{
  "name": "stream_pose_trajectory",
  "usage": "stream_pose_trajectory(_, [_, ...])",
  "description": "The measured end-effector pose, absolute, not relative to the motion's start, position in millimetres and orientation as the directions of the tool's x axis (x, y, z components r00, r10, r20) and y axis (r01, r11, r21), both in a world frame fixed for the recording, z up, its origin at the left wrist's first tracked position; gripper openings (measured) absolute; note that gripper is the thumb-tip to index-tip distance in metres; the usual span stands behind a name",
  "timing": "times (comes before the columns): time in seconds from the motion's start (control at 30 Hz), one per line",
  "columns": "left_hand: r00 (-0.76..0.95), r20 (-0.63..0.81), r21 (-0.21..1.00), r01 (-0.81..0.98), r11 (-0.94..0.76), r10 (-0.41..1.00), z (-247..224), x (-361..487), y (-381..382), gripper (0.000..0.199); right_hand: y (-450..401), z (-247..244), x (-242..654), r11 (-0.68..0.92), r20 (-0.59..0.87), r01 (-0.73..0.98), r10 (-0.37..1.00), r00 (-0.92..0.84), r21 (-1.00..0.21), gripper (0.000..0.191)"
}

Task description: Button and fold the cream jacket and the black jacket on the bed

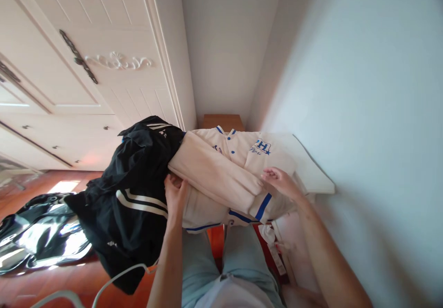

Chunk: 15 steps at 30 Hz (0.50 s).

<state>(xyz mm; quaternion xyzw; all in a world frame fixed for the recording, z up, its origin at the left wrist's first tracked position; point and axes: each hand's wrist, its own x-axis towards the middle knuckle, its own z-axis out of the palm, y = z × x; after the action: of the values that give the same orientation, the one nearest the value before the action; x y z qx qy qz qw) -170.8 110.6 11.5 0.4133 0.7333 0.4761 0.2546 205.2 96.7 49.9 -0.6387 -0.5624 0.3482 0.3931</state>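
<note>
A white jacket (211, 172) with blue snaps, blue trim and a blue letter patch lies front up before me, one sleeve folded diagonally across its chest. At its left side, my left hand (176, 192) has its fingers curled at the edge of the fabric below the folded sleeve. Over the right part, near the sleeve's end, my right hand (281, 182) hovers with loosely bent fingers and holds nothing. A black jacket (138, 174) with white stripes is heaped against the left side of the white one, close to my left hand.
White wardrobe doors (124, 35) rise at the left, and a pale wall (374, 91) stands at the right. A white board's corner (318, 178) juts out beyond the jacket. On the wooden floor lies a shiny dark bag (51, 234). A white cable (117, 273) curves at lower left.
</note>
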Motion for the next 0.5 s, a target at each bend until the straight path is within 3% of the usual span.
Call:
stream_pose_trajectory(0.17, [-0.515, -0.072, 0.950, 0.225, 0.216, 0.854, 11.2, -166.4, 93.2, 0.068, 16.4, 13.5, 199.9, -0.216, -0.107, 0.325, 0.941, 0.322, -0.921, 0.057])
stream_pose_trajectory(0.27, [-0.482, -0.046, 0.903, 0.355, 0.243, 0.875, 24.1, -170.0, 101.4, 0.064, 1.4, 7.4, 188.2, -0.258, -0.171, 0.295, 0.942, 0.290, -0.920, 0.059])
stream_pose_trajectory(0.33, [-0.427, 0.079, 0.768, 0.602, 0.218, 0.901, 38.3, -171.2, 108.3, 0.056, 0.6, 10.1, 182.9, -0.279, -0.180, 0.322, 0.935, 0.306, -0.905, 0.052])
stream_pose_trajectory(0.4, [-0.305, 0.232, 0.560, 0.819, 0.129, 0.924, 53.4, -170.2, 115.2, 0.046, 3.5, 17.8, 178.0, -0.291, -0.189, 0.306, 0.927, 0.323, -0.906, 0.047])
stream_pose_trajectory(0.5, [-0.009, 0.318, 0.327, 0.939, -0.101, 0.948, 69.6, -169.5, 129.8, 0.030, 9.9, 38.7, 166.3, -0.269, -0.233, 0.092, 0.928, 0.291, -0.959, 0.047])
